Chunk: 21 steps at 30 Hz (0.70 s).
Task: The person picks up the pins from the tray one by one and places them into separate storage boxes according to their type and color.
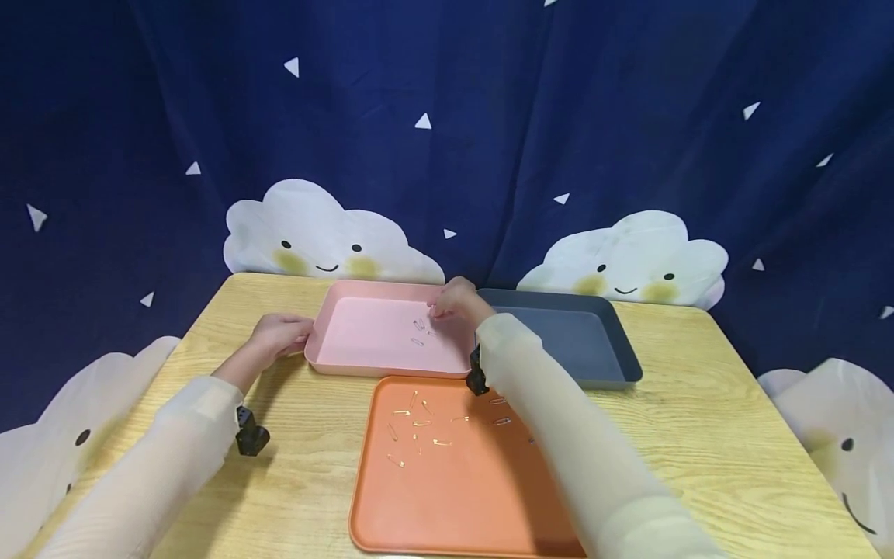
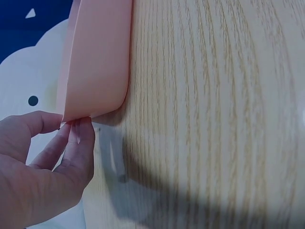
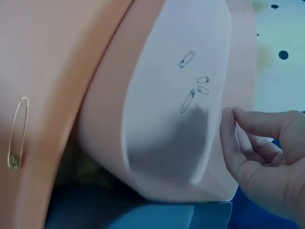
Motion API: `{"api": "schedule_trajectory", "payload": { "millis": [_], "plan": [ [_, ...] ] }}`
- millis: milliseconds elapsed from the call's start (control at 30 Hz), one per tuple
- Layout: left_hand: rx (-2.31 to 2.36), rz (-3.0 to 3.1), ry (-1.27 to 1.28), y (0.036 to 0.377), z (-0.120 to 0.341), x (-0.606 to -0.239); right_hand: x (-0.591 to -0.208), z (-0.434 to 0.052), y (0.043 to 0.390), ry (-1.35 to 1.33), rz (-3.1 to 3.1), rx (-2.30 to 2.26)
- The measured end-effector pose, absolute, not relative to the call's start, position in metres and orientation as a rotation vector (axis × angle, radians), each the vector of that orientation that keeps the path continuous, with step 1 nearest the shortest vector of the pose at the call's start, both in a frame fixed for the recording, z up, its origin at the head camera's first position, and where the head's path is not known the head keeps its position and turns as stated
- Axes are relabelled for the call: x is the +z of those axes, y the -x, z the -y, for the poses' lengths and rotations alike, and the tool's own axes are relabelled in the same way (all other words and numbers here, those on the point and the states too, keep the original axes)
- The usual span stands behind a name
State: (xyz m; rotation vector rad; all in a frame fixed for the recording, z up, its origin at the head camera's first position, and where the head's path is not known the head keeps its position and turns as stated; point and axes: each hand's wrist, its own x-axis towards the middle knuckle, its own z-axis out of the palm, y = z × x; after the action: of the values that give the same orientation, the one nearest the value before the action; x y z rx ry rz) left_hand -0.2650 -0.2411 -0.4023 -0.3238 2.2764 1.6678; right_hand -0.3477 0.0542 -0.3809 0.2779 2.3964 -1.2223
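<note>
My left hand is at the left end of a pink tray; in the left wrist view its thumb and fingers pinch the tray's rim. Over the same tray's right part, my right hand has thumb and index fingertips together. Only a tiny glint of metal shows between those fingertips in the right wrist view, apparently the end of a safety pin. Several silver safety pins lie on the pink tray's floor below that hand.
An orange tray in front holds several gold safety pins and a few silver pins, partly behind my right forearm. A dark grey tray stands right of the pink one. The wooden table ends at a blue curtain.
</note>
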Motion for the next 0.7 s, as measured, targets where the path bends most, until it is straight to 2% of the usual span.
{"api": "schedule_trajectory", "payload": {
  "millis": [100,233,300,367,467,567,700],
  "plan": [
    [1.666,-2.279,0.328,0.264,0.242,-0.402,-0.388,-0.052,0.353,-0.275,-2.512,-1.064],
    [1.686,-2.266,0.333,0.265,0.242,-0.404,-0.453,-0.061,0.426,0.037,-2.736,-0.461],
    [1.707,-2.252,0.329,0.265,0.242,-0.405,-0.454,-0.058,0.435,0.137,-2.764,-0.216],
    [1.711,-2.25,0.333,0.266,0.242,-0.406,-0.447,-0.055,0.431,0.132,-2.767,-0.178],
    [1.709,-2.257,0.338,0.266,0.241,-0.405,-0.402,-0.051,0.388,0.034,-2.765,-0.352],
    [1.702,-2.268,0.34,0.266,0.241,-0.404,-0.407,-0.061,0.39,0.001,-2.744,-0.653],
    [1.688,-2.283,0.336,0.264,0.241,-0.404,-0.38,-0.066,0.356,-0.061,-2.565,-1.017]
  ]
}}
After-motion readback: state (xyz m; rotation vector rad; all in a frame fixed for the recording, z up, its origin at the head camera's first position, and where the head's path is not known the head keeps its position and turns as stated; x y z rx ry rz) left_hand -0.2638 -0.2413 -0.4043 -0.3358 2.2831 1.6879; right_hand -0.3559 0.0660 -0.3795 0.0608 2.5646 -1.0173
